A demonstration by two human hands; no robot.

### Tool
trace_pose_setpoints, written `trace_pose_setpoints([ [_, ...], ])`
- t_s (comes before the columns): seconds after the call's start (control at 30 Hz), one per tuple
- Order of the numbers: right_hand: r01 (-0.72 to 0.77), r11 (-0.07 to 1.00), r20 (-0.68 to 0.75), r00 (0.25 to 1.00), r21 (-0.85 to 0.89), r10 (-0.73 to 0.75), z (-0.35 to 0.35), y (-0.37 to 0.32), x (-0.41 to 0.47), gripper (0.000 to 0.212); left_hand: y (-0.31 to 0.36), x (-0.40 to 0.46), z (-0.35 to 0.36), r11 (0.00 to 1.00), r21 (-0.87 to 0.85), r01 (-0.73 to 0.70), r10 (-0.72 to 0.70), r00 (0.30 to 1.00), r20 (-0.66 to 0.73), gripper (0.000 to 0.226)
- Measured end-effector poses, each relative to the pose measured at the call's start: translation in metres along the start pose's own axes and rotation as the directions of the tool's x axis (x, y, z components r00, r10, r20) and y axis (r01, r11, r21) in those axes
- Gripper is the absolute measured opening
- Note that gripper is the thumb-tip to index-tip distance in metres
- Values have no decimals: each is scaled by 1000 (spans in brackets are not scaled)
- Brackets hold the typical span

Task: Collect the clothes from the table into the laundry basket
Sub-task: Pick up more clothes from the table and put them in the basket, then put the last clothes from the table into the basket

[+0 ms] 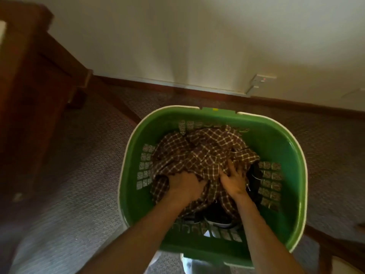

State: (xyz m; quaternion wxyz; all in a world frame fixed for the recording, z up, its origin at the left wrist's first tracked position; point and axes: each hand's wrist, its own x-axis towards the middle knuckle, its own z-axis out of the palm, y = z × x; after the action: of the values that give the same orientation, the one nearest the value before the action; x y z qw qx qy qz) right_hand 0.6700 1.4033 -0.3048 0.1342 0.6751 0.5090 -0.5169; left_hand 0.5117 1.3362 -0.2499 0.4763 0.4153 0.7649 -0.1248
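Shirt: the brown checked shirt [203, 155] lies bunched inside the green laundry basket [292, 155], directly under your hands.
Left hand [185, 184]: your fingers curl into the cloth.
Right hand [234, 179]: your fingers lie spread, pressing down.
Next: likely let go, lift out.

Setting: room in a home or lodging | Floor: patterned grey carpet [69, 175] | Walls: plain cream wall [197, 40] with dark wooden skirting board [177, 89] | Fittings: white wall socket [261, 80] low on the wall | Furniture: dark wooden cabinet [29, 86] at left | Domestic item: green plastic laundry basket [276, 139] holding a brown checked shirt [201, 149]
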Motion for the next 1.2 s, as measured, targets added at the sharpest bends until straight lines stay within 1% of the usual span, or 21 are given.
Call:
trace_pose_setpoints([
  [0.07,62,971,-70,996,231,-47,-13,-4,-44,71,-4,-61,-10,987,68,-147,150,988,-39,54],
  [0.1,115,943,-141,987,313,-74,-16,-7,-68,64,-7,-92,-16,973,46,-225,227,972,-55,40],
  [0.13,179,926,-225,969,333,-107,-19,-10,-90,59,-11,-119,-24,961,9,-276,276,958,-72,33],
  [0.17,230,927,-293,946,296,-141,-20,-14,-108,58,-13,-137,-32,949,-24,-314,308,942,-131,34],
  [0.2,257,938,-324,930,231,-175,-20,-20,-123,61,-15,-146,-38,948,-42,-315,298,929,-220,39],
  [0.27,232,968,-279,940,95,-198,-12,-39,-140,82,-19,-139,-44,959,-34,-280,236,862,-449,43],
  [0.3,188,981,-236,956,46,-172,-6,-51,-141,88,-21,-126,-45,965,-66,-255,178,815,-551,41],
  [0.33,155,988,-202,968,17,-148,2,-65,-137,91,-23,-108,-44,969,-114,-219,107,790,-604,39],
  [0.37,137,991,-184,974,-4,-135,9,-78,-129,94,-24,-86,-43,972,-171,-164,37,819,-573,41],
  [0.4,132,991,-188,973,-28,-135,15,-89,-118,96,-26,-61,-36,978,-185,-92,-9,876,-482,50],
  [0.43,128,990,-204,969,-66,-139,22,-92,-101,97,-27,-36,-25,988,-153,-33,-27,928,-373,65],
  [0.47,119,986,-216,966,-114,-141,28,-88,-80,98,-29,-12,-10,994,-112,-1,-30,960,-279,77],
  [0.5,102,983,-222,966,-156,-135,34,-79,-57,99,-30,10,6,996,-93,15,-35,975,-221,82],
  [0.57,82,974,-235,963,-209,-131,48,-50,-12,97,-32,48,35,993,-116,19,-43,977,-211,81],
  [0.63,88,961,-264,951,-263,-160,65,-27,30,93,-33,84,56,991,-111,71,-94,972,-217,82],
  [0.7,79,946,-285,943,-313,-173,76,-22,69,90,-32,119,67,987,-104,120,-140,967,-214,83],
  [0.8,19,941,-302,945,-337,-128,80,-33,107,86,-31,159,64,982,-118,149,-170,966,-195,83],
  [0.9,-27,941,-259,964,-336,-65,72,-42,104,86,-29,158,56,980,-109,167,-182,971,-157,81],
  [1.03,-9,965,-88,996,-261,-15,46,-58,60,92,-30,120,18,980,-102,172,-176,984,-33,82],
  [1.13,44,983,-8,999,-178,-46,15,-69,2,92,-29,65,-32,987,-21,160,-162,983,-87,95],
  [1.2,94,993,-37,995,-71,-97,0,-76,-47,92,-29,14,-61,995,-54,84,-93,979,-181,95],
])
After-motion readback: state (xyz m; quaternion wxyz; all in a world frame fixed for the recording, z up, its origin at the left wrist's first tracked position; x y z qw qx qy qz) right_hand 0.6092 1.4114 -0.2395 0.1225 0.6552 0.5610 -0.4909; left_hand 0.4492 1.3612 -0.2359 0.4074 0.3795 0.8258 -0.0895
